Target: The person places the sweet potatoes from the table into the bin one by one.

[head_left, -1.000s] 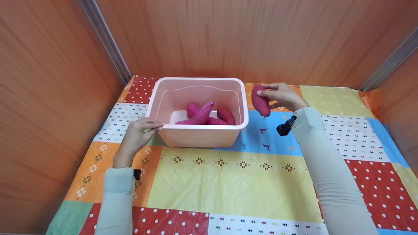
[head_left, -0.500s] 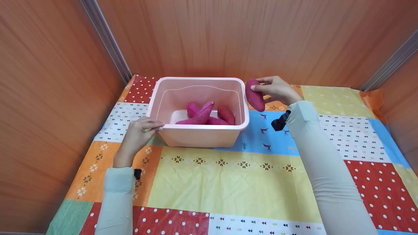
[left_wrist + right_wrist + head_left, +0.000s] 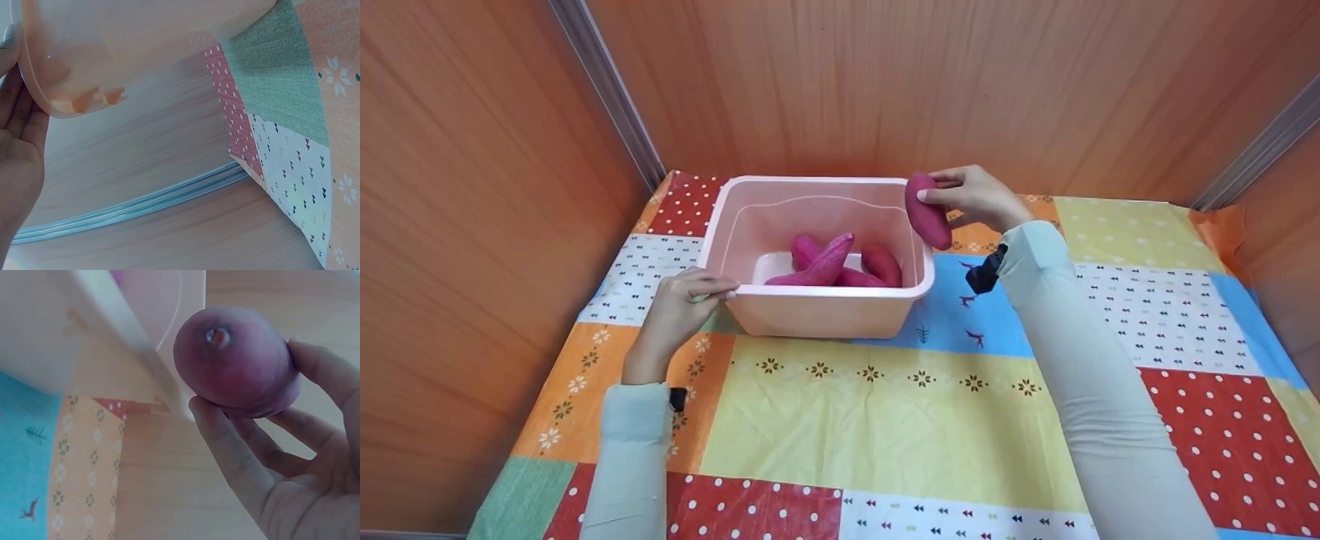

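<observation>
My right hand point(image 3: 979, 199) pinches a reddish-purple sweet potato point(image 3: 928, 212) between thumb and fingers. In the head view the sweet potato overlaps the right rim of a pink plastic tub point(image 3: 817, 315). Its rounded end, with a small stem scar, faces the right wrist camera, and the tub's pale rim lies just to its left there. Several more sweet potatoes point(image 3: 823, 264) lie in a heap on the tub's floor. My left hand point(image 3: 675, 311) grips the tub's near-left corner; in the left wrist view its fingers point(image 3: 19, 104) wrap the rim.
A patchwork-print cloth point(image 3: 885, 420) covers the table under the tub. Wood-grain panels point(image 3: 847, 90) rise close behind the tub and at both sides, with metal strips point(image 3: 607, 97) at the corners.
My right hand has moved left and slightly away from me with the sweet potato, from beside the tub to its right rim. The left hand and the tub have stayed in place.
</observation>
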`<state>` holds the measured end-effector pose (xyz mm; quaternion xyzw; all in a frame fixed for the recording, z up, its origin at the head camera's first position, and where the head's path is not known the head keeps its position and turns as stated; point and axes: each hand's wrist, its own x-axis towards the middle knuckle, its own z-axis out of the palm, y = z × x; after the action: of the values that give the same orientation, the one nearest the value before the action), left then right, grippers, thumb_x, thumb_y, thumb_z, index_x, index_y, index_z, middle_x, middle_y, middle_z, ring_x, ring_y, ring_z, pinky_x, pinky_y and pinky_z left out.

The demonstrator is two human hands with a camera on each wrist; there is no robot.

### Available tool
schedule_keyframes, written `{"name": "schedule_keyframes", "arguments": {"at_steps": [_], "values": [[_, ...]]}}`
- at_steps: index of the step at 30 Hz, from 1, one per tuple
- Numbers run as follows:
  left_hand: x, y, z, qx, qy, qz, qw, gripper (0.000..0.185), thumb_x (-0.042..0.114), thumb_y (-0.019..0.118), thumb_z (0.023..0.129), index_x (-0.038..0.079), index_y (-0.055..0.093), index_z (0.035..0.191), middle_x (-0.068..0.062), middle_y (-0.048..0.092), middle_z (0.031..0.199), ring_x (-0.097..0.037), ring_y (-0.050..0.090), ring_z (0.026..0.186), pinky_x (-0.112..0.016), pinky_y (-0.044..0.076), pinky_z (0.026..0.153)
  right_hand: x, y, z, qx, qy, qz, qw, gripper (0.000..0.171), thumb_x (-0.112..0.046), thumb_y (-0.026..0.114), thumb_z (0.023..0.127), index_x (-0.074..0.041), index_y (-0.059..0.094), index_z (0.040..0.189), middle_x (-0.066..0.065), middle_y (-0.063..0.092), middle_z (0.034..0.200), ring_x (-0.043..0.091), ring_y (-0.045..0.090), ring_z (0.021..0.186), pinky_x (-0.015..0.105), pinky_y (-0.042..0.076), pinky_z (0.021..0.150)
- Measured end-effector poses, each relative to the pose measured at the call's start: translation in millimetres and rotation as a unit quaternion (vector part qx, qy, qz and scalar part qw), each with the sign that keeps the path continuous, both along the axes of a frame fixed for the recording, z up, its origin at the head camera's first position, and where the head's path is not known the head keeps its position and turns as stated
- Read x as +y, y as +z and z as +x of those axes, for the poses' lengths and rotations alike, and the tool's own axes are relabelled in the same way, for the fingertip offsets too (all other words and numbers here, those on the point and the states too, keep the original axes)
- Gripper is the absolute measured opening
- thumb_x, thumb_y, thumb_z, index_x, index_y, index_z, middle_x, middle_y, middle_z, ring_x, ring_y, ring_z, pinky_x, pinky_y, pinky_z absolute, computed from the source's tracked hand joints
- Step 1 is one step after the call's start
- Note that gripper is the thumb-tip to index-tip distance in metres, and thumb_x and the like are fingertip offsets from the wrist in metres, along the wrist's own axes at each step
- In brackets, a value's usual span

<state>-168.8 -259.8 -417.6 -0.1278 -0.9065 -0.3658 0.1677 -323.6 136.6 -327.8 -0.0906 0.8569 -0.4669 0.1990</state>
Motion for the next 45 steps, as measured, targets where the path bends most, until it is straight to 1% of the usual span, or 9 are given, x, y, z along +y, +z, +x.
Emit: {"name": "schedule_keyframes", "arguments": {"at_steps": [5, 9, 14, 20, 24, 30, 36, 45], "values": [[-1, 1.1, 1.3, -0.013, 0.002, -0.001, 0.9999, 0.019, 0.004, 0.073, 0.082, 0.007, 0.076, 0.101, -0.011, 0.074, 0.102, -0.026, 0.066, 0.102, -0.039, 0.057, 0.089, -9, 1.7, -0.9, 0.01, 0.004, -0.002, 1.0, 0.065, -0.033, 0.073, 0.085, -0.013, 0.047, 0.141, 0.011, 0.051, 0.136, 0.029, 0.051, 0.119, 0.043, 0.056, 0.092], [1, 2.5, 2.2, -0.024, 0.004, 0.002, 0.9997, 0.02, 0.003, 0.073, 0.083, 0.007, 0.076, 0.103, -0.011, 0.073, 0.103, -0.027, 0.065, 0.103, -0.04, 0.056, 0.091, -16, 2.6, -2.2, 0.013, 0.01, -0.005, 1.0, 0.065, -0.033, 0.073, 0.084, -0.013, 0.048, 0.141, 0.011, 0.051, 0.136, 0.029, 0.051, 0.119, 0.043, 0.056, 0.092], [4, 4.4, 0.7, -0.034, 0.003, 0.004, 0.9994, 0.021, 0.003, 0.072, 0.084, 0.008, 0.075, 0.104, -0.012, 0.073, 0.105, -0.027, 0.064, 0.106, -0.042, 0.056, 0.092, -20, 3.1, -4.0, 0.013, 0.014, -0.004, 1.0, 0.065, -0.032, 0.073, 0.085, -0.013, 0.047, 0.141, 0.011, 0.051, 0.137, 0.029, 0.051, 0.119, 0.044, 0.056, 0.093], [8, 3.9, -0.5, -0.018, -0.001, 0.01, 0.9998, 0.019, 0.001, 0.073, 0.082, 0.005, 0.076, 0.1, -0.012, 0.074, 0.1, -0.026, 0.065, 0.101, -0.042, 0.057, 0.088, -28, 3.3, -5.5, 0.01, 0.019, 0.001, 1.0, 0.064, -0.032, 0.071, 0.086, -0.012, 0.047, 0.142, 0.012, 0.051, 0.136, 0.03, 0.053, 0.119, 0.044, 0.056, 0.093], [9, 3.5, -0.4, -0.013, -0.002, 0.016, 0.9998, 0.019, 0.0, 0.073, 0.081, 0.005, 0.076, 0.099, -0.012, 0.074, 0.099, -0.026, 0.066, 0.099, -0.041, 0.058, 0.087, -33, 4.3, -5.4, 0.011, 0.024, 0.007, 1.0, 0.062, -0.031, 0.071, 0.087, -0.012, 0.047, 0.142, 0.013, 0.052, 0.135, 0.03, 0.054, 0.118, 0.044, 0.056, 0.092], [8, 4.9, 0.0, -0.021, 0.001, 0.015, 0.9997, 0.019, 0.002, 0.073, 0.082, 0.007, 0.076, 0.1, -0.012, 0.073, 0.101, -0.026, 0.066, 0.101, -0.039, 0.058, 0.088, -41, 3.8, -6.4, 0.018, 0.027, 0.014, 0.999, 0.061, -0.03, 0.07, 0.088, -0.012, 0.048, 0.141, 0.012, 0.053, 0.134, 0.029, 0.055, 0.116, 0.042, 0.057, 0.091], [9, 4.6, 0.8, -0.033, 0.001, 0.017, 0.9993, 0.019, 0.002, 0.072, 0.084, 0.007, 0.076, 0.101, -0.011, 0.073, 0.102, -0.025, 0.065, 0.102, -0.038, 0.058, 0.089, -48, -1.5, -6.9, 0.006, 0.025, 0.02, 0.999, 0.059, -0.029, 0.07, 0.088, -0.013, 0.049, 0.141, 0.012, 0.054, 0.134, 0.029, 0.055, 0.116, 0.042, 0.058, 0.089], [11, 3.7, 0.1, -0.024, -0.002, 0.016, 0.9996, 0.018, 0.002, 0.073, 0.083, 0.005, 0.076, 0.1, -0.012, 0.073, 0.101, -0.027, 0.065, 0.102, -0.04, 0.057, 0.089, -54, -2.9, -5.4, 0.008, 0.034, 0.022, 0.999, 0.057, -0.027, 0.068, 0.09, -0.013, 0.048, 0.141, 0.013, 0.054, 0.134, 0.029, 0.053, 0.116, 0.044, 0.056, 0.093]]}}
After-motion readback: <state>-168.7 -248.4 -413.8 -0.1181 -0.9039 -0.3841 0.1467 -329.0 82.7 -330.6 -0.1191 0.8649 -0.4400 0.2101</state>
